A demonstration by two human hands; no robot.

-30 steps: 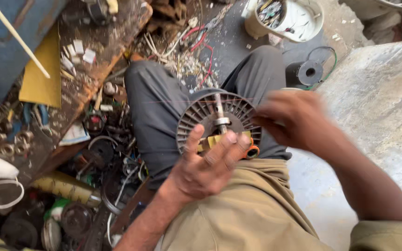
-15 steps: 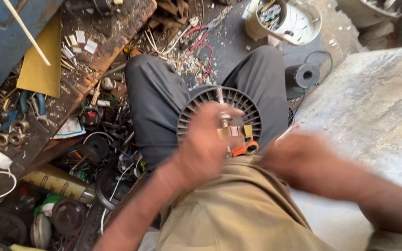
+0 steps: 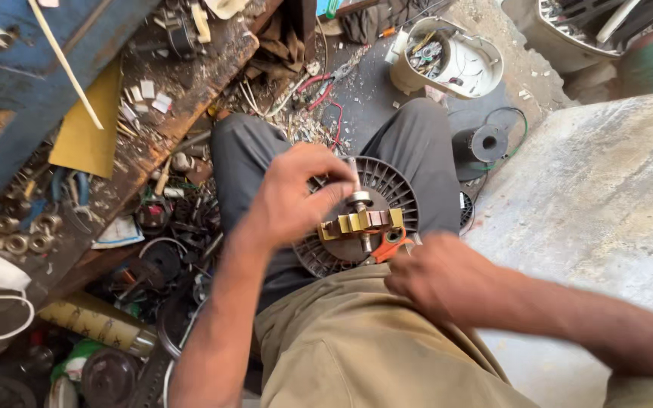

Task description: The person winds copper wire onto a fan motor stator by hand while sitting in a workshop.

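Beyond the knees, a white tub (image 3: pixel 447 64) holds motor parts (image 3: pixel 428 54).

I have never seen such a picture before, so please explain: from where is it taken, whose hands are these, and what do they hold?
The picture comes from a camera worn on a person's head, looking down at their own lap and hands. The left hand grips a round grey finned motor part resting on the knees, with a brass puller clamped on its shaft. The right hand is beside an orange-handled tool; whether it grips it is unclear. To the left, a worn wooden workbench holds scraps and small parts. A white motor housing lies on the floor.
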